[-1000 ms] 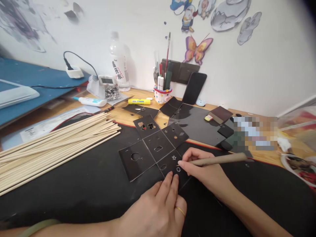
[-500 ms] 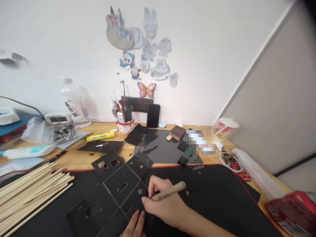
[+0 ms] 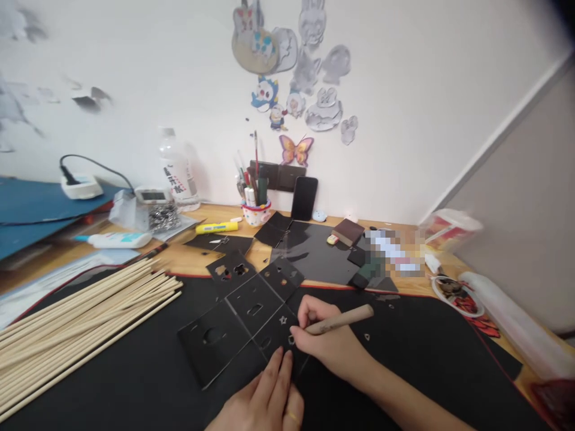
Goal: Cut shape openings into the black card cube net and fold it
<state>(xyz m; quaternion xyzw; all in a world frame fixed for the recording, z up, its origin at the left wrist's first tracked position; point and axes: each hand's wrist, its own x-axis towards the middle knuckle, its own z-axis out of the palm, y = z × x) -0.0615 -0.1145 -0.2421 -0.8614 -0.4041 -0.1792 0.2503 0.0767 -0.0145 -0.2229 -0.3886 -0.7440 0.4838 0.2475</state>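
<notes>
A black card sheet (image 3: 233,317) scored into squares lies on a black mat (image 3: 135,371); shapes such as a star, ovals and a circle are cut through it. My right hand (image 3: 326,341) grips a wooden-handled cutting tool (image 3: 341,320) like a pen, its tip on the card at a small cut-out. My left hand (image 3: 269,401) lies flat with fingers stretched, pressing the card's near edge just below the tool tip. A ring sits on one finger.
A bundle of wooden sticks (image 3: 76,332) lies at the left. Behind are a water bottle (image 3: 176,170), a pen cup (image 3: 256,209), a yellow marker (image 3: 217,227), a phone (image 3: 303,198), more black sheets (image 3: 314,251), a small plate (image 3: 456,294) and a glue tube (image 3: 114,240).
The view swung up and right, then came part of the way back left. Both hands stay on the card, the tool tip working at the same small cut-out.
</notes>
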